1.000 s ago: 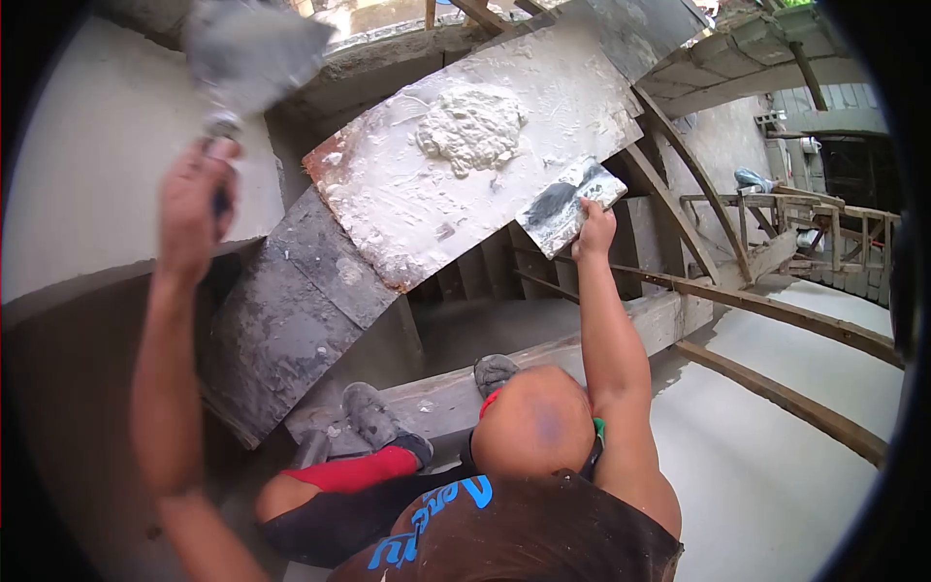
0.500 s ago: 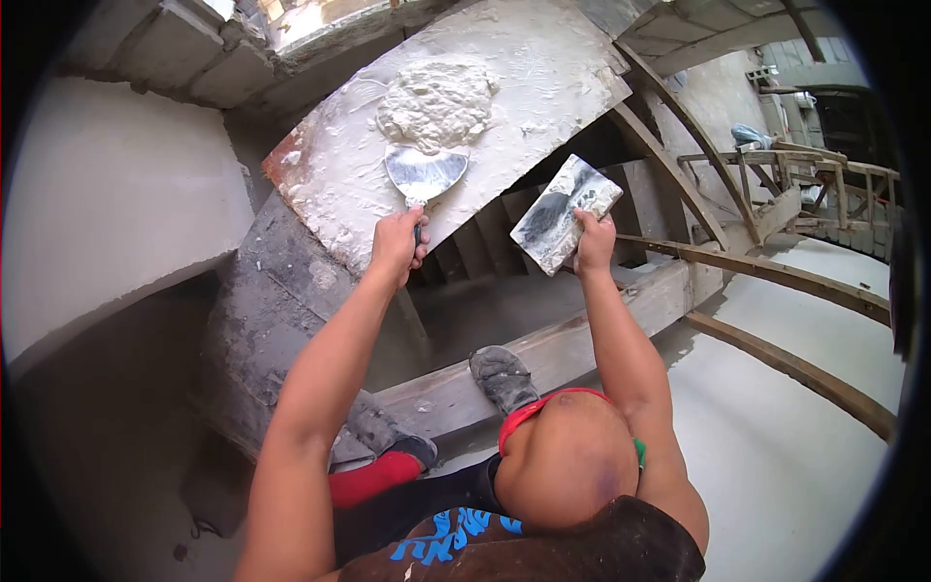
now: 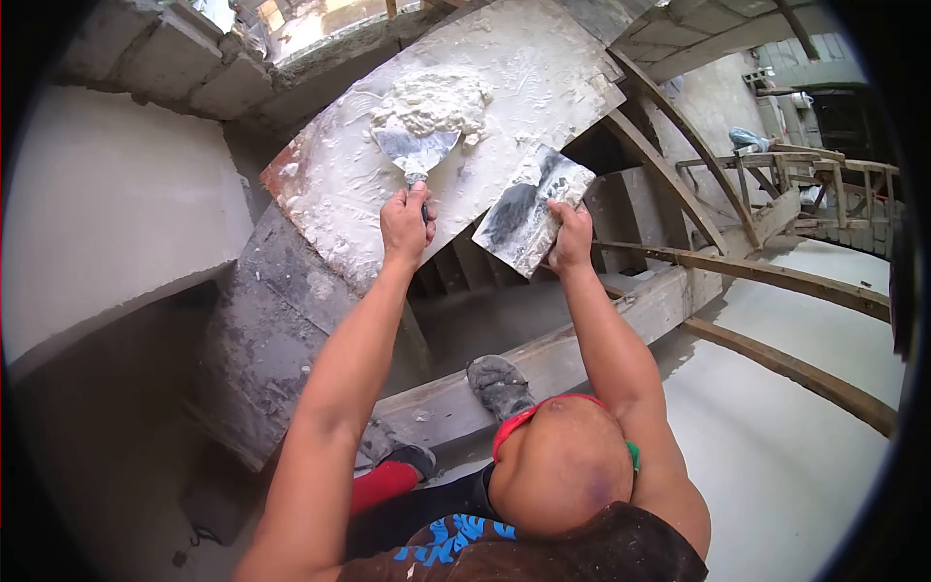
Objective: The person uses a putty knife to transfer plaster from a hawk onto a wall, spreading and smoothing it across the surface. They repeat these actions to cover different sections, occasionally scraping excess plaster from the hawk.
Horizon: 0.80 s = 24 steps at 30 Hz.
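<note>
My left hand (image 3: 405, 221) is wrapped round the dark handle of a wide putty knife (image 3: 417, 149). The steel blade lies at the near edge of a heap of wet white plaster (image 3: 434, 101), some of it right at the blade's far edge. That heap rests on a plaster-smeared board (image 3: 543, 63). My right hand (image 3: 570, 237) grips a rectangular plastering trowel (image 3: 514, 215), thumb on its upturned face, which carries grey and white smears. The trowel overlaps the board's near edge in this view.
Wooden beams (image 3: 756, 276) and curved braces run along the right. Beside a grey, splattered panel (image 3: 281, 291) my boot (image 3: 499, 383) stands on a timber. A pale wall (image 3: 126, 194) rises at the left, with concrete blocks (image 3: 233, 78) behind.
The trowel in my right hand has moved left and closer to the board. My left hand has pushed the putty knife slightly forward into the heap's near edge.
</note>
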Motion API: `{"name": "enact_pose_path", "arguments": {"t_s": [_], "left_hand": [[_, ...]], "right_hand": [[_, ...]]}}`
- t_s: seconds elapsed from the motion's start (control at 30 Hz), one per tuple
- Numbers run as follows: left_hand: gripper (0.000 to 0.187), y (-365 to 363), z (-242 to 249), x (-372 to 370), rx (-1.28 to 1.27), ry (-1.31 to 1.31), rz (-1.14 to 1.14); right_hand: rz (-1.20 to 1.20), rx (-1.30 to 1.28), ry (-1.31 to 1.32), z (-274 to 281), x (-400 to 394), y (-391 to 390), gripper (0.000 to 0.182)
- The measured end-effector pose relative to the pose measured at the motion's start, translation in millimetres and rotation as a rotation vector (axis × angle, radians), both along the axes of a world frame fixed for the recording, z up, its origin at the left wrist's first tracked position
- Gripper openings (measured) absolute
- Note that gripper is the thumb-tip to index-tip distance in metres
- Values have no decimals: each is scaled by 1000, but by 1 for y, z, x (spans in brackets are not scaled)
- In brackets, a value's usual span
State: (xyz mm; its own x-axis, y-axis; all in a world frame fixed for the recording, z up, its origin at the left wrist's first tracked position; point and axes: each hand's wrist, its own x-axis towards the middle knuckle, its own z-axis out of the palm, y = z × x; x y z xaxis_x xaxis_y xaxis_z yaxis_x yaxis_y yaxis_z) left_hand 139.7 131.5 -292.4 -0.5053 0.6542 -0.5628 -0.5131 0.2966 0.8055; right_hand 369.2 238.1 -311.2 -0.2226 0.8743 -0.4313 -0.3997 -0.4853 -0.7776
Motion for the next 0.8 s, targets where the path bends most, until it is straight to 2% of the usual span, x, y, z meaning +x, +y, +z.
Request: {"name": "enact_pose_path", "arguments": {"t_s": [0.03,0.1,0.13,0.23,0.27,0.33,0.47,0.5,0.63,0.8], "left_hand": [[29,-4,1,-2,1,2,-1],[26,-13,6,-7,71,245,-81],[26,-17,8,-7,74,245,-89],[22,-39,22,-14,59,799,-174],[22,-45,25,-19,65,802,-184],[24,-49,31,-21,272,1261,-201],[31,-70,47,-23,204,1246,-431],[40,-72,46,-25,236,1288,-468],[52,-77,42,-31,221,1425,-537],[52,-76,36,-44,112,1590,-558]], "right_hand": [[10,-29,41,3,-5,2,29],[21,-64,88,10,-16,4,29],[30,-101,131,12,-20,3,29],[48,-226,278,13,-42,0,30],[53,-273,329,19,-51,-5,30],[71,-380,409,34,-65,-9,31],[169,-413,533,28,-84,-19,40],[171,-429,539,29,-87,-20,41],[184,-446,591,30,-91,-26,42],[249,-369,637,39,-90,-24,48]]}}
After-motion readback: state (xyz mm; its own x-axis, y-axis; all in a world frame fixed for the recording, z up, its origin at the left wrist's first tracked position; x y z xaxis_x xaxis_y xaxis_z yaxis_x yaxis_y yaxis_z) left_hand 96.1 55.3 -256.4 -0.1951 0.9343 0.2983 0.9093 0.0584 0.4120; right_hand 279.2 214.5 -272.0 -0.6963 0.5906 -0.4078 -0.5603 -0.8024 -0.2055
